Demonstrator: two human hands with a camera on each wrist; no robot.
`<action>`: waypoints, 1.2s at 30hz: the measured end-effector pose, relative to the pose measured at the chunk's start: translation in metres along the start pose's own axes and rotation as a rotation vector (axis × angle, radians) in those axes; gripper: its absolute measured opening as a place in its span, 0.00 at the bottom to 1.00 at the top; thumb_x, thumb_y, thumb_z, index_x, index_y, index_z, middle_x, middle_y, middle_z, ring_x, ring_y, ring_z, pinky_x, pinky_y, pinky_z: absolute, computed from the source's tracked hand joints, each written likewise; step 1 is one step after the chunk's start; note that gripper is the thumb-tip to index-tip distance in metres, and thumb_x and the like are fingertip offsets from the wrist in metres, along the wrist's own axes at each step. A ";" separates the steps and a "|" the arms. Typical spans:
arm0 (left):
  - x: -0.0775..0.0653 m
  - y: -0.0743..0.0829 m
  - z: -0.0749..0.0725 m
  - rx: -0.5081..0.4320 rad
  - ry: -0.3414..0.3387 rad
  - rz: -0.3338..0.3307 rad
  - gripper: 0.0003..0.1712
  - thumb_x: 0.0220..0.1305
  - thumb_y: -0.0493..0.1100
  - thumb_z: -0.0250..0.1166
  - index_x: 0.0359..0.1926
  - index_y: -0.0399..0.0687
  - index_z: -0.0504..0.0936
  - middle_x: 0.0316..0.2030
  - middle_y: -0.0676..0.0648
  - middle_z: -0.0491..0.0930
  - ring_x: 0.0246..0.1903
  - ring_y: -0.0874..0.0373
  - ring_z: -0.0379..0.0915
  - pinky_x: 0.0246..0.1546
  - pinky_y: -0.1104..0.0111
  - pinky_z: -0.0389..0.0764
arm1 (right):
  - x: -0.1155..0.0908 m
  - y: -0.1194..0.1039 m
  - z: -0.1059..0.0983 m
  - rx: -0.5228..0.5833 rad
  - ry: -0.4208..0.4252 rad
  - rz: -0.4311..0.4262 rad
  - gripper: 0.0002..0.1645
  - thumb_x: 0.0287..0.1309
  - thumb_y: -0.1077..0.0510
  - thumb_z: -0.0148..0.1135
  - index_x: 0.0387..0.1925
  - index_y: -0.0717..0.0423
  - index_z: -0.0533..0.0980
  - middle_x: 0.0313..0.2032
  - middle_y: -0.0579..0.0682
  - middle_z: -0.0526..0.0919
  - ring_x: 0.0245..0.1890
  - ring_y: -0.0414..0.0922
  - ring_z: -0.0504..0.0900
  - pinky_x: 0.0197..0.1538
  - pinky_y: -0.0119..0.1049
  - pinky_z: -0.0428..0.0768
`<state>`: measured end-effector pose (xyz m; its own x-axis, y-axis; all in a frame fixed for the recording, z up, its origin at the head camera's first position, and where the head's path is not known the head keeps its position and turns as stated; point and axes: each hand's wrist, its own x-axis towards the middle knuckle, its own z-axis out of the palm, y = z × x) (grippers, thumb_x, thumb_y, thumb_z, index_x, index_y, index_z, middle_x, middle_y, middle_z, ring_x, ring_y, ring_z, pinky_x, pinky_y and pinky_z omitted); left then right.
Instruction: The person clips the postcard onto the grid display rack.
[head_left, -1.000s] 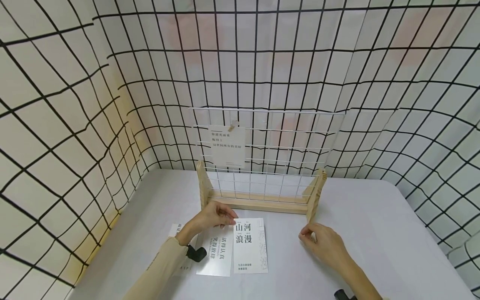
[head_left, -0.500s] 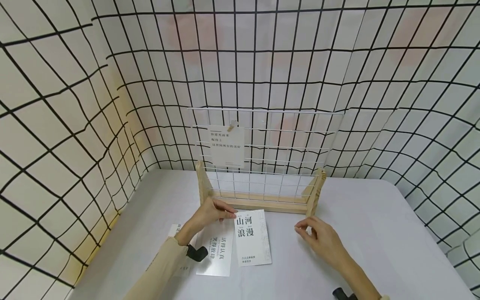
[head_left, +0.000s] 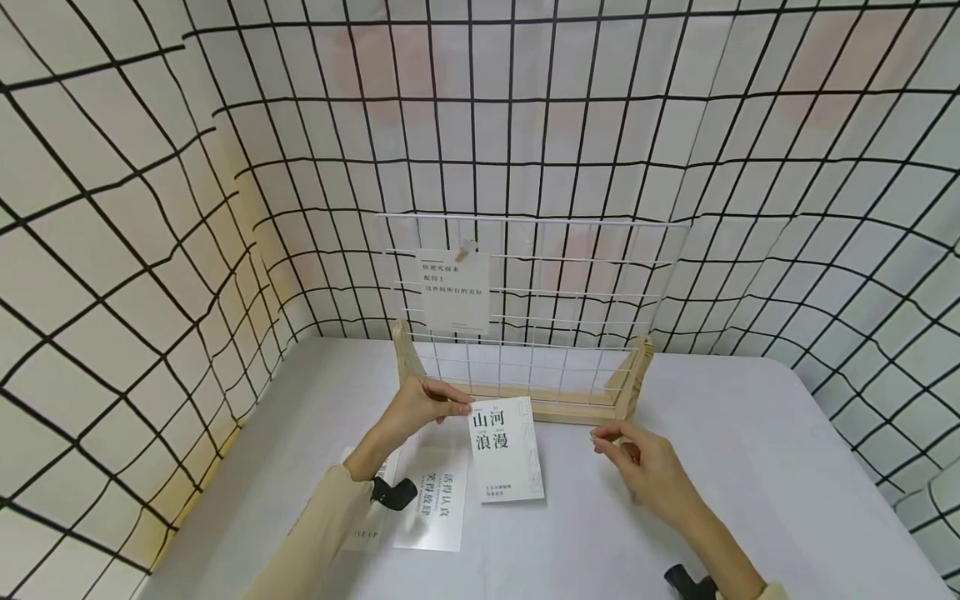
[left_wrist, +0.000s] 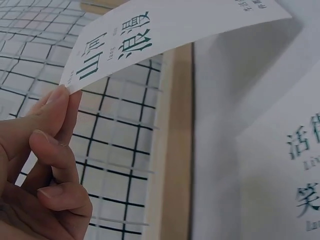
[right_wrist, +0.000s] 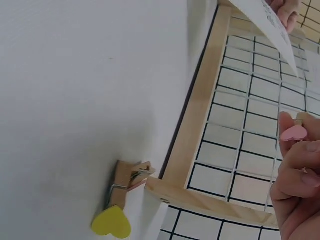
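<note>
My left hand (head_left: 420,410) pinches the top left corner of a white card (head_left: 508,467) with large printed characters. The card hangs raised and tilted in front of the wire rack. In the left wrist view, thumb and finger grip the card's (left_wrist: 165,30) corner and the other fingers are curled. My right hand (head_left: 643,467) is near the rack's right foot. The right wrist view shows a small clothespin with a pink heart (right_wrist: 294,133) pinched between its thumb and finger. Clothespins, one with a yellow heart (right_wrist: 112,222), lie on the table by the rack's end.
The wire grid rack (head_left: 577,283) stands in a wooden base (head_left: 570,410). A card (head_left: 455,300) hangs at its upper left from a clothespin (head_left: 466,251). Two more cards lie on the white table left of centre: one (head_left: 431,525) and another (head_left: 366,533), partly behind my left arm.
My left hand has lifted the card off the table and moved it up toward the rack, tilting it slightly. The right hand has shifted slightly forward and left.
</note>
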<state>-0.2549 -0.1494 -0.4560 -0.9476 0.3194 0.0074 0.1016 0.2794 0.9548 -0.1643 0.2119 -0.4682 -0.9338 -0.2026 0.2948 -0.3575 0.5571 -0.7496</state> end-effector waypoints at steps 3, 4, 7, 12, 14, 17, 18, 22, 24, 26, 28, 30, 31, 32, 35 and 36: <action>0.001 0.011 -0.003 -0.009 0.018 -0.002 0.11 0.57 0.38 0.78 0.41 0.41 0.92 0.40 0.45 0.92 0.24 0.61 0.70 0.27 0.72 0.73 | 0.003 -0.002 -0.003 0.034 0.016 -0.032 0.08 0.71 0.60 0.63 0.49 0.51 0.82 0.36 0.48 0.88 0.15 0.27 0.60 0.15 0.28 0.64; 0.002 0.015 -0.003 -0.016 0.022 -0.002 0.11 0.57 0.37 0.78 0.41 0.40 0.92 0.39 0.45 0.92 0.24 0.62 0.73 0.27 0.72 0.75 | 0.004 -0.003 -0.004 0.046 0.020 -0.040 0.08 0.71 0.61 0.63 0.49 0.52 0.82 0.36 0.49 0.88 0.15 0.27 0.59 0.15 0.28 0.63; 0.004 0.027 -0.006 -0.024 0.038 0.017 0.10 0.58 0.37 0.78 0.42 0.40 0.92 0.38 0.45 0.92 0.24 0.63 0.72 0.26 0.74 0.74 | 0.006 -0.004 -0.007 0.067 0.035 -0.068 0.10 0.72 0.63 0.62 0.51 0.54 0.82 0.38 0.50 0.88 0.16 0.27 0.61 0.15 0.28 0.63; 0.008 0.048 -0.011 -0.016 0.052 0.103 0.10 0.59 0.37 0.77 0.42 0.40 0.92 0.37 0.46 0.92 0.20 0.63 0.67 0.24 0.75 0.69 | 0.008 -0.007 -0.010 0.089 0.063 -0.099 0.12 0.70 0.66 0.62 0.52 0.56 0.83 0.41 0.52 0.87 0.20 0.29 0.68 0.18 0.29 0.66; 0.009 0.057 -0.014 -0.006 0.058 0.133 0.09 0.59 0.37 0.77 0.42 0.41 0.92 0.36 0.48 0.92 0.20 0.63 0.67 0.25 0.75 0.69 | 0.009 -0.008 -0.011 0.084 0.072 -0.093 0.11 0.70 0.65 0.63 0.51 0.56 0.83 0.41 0.51 0.87 0.20 0.29 0.67 0.19 0.29 0.67; 0.010 0.070 -0.017 0.004 0.078 0.182 0.09 0.58 0.37 0.78 0.41 0.41 0.92 0.34 0.51 0.92 0.20 0.62 0.67 0.27 0.74 0.69 | 0.010 -0.008 -0.012 0.080 0.074 -0.073 0.10 0.70 0.64 0.63 0.51 0.57 0.83 0.41 0.53 0.88 0.23 0.29 0.71 0.21 0.29 0.69; 0.010 0.075 -0.019 0.007 0.084 0.194 0.09 0.58 0.37 0.78 0.41 0.41 0.92 0.33 0.52 0.91 0.20 0.62 0.67 0.27 0.74 0.69 | 0.010 -0.008 -0.013 0.091 0.070 -0.063 0.10 0.71 0.64 0.63 0.51 0.57 0.82 0.42 0.54 0.88 0.22 0.30 0.71 0.20 0.29 0.69; 0.012 0.093 -0.022 0.026 0.104 0.237 0.09 0.58 0.38 0.78 0.40 0.42 0.93 0.26 0.57 0.89 0.20 0.60 0.67 0.24 0.73 0.67 | 0.009 -0.007 -0.014 0.151 0.034 -0.044 0.09 0.74 0.64 0.58 0.52 0.58 0.79 0.45 0.59 0.87 0.17 0.37 0.74 0.18 0.30 0.71; 0.013 0.102 -0.022 0.038 0.112 0.250 0.08 0.58 0.38 0.78 0.40 0.43 0.93 0.24 0.58 0.86 0.20 0.60 0.67 0.23 0.73 0.65 | 0.009 -0.005 -0.015 0.180 0.012 -0.033 0.09 0.75 0.63 0.57 0.52 0.58 0.78 0.45 0.60 0.87 0.13 0.42 0.72 0.16 0.31 0.71; 0.014 0.111 -0.022 0.046 0.120 0.268 0.08 0.57 0.38 0.79 0.39 0.42 0.93 0.22 0.57 0.85 0.20 0.60 0.66 0.22 0.73 0.63 | 0.009 -0.005 -0.015 0.176 -0.005 -0.020 0.08 0.76 0.62 0.57 0.52 0.56 0.77 0.42 0.59 0.86 0.12 0.44 0.72 0.15 0.31 0.72; 0.015 0.119 -0.022 0.055 0.127 0.282 0.07 0.57 0.38 0.79 0.39 0.43 0.93 0.24 0.56 0.86 0.20 0.60 0.67 0.22 0.73 0.62 | 0.008 -0.004 -0.014 0.149 -0.009 -0.007 0.08 0.75 0.60 0.58 0.51 0.54 0.78 0.39 0.56 0.86 0.15 0.40 0.76 0.19 0.31 0.75; 0.016 0.127 -0.020 0.061 0.130 0.290 0.07 0.58 0.38 0.78 0.39 0.45 0.93 0.27 0.54 0.89 0.20 0.60 0.67 0.23 0.74 0.64 | 0.008 -0.004 -0.014 0.114 0.001 -0.005 0.08 0.73 0.59 0.61 0.50 0.53 0.81 0.36 0.53 0.86 0.21 0.35 0.78 0.24 0.29 0.77; 0.017 0.130 -0.019 0.061 0.131 0.291 0.07 0.58 0.38 0.78 0.39 0.45 0.93 0.29 0.52 0.90 0.21 0.60 0.68 0.23 0.74 0.65 | 0.008 -0.004 -0.014 0.092 0.007 -0.012 0.08 0.72 0.59 0.63 0.49 0.54 0.83 0.36 0.52 0.86 0.24 0.32 0.78 0.26 0.29 0.78; 0.017 0.134 -0.019 0.064 0.132 0.289 0.07 0.59 0.39 0.78 0.39 0.46 0.93 0.31 0.51 0.91 0.21 0.60 0.68 0.23 0.74 0.66 | 0.008 -0.003 -0.014 0.073 0.013 -0.022 0.08 0.71 0.59 0.64 0.48 0.54 0.84 0.35 0.50 0.85 0.27 0.31 0.78 0.28 0.28 0.78; 0.019 0.144 -0.016 0.067 0.143 0.289 0.06 0.60 0.39 0.77 0.39 0.47 0.93 0.34 0.48 0.92 0.21 0.62 0.65 0.22 0.75 0.66 | 0.007 -0.002 -0.015 0.057 0.024 -0.072 0.10 0.69 0.62 0.64 0.48 0.56 0.86 0.36 0.47 0.84 0.30 0.33 0.76 0.31 0.28 0.78; 0.020 0.148 -0.015 0.067 0.145 0.295 0.06 0.60 0.39 0.77 0.39 0.47 0.93 0.34 0.47 0.92 0.20 0.62 0.65 0.21 0.75 0.65 | 0.007 -0.002 -0.015 0.061 0.020 -0.088 0.11 0.70 0.63 0.64 0.49 0.57 0.86 0.36 0.47 0.83 0.30 0.36 0.75 0.30 0.28 0.77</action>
<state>-0.2637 -0.1153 -0.3105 -0.9071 0.2641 0.3278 0.3933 0.2543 0.8835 -0.1702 0.2218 -0.4556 -0.8987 -0.2317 0.3724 -0.4385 0.4873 -0.7551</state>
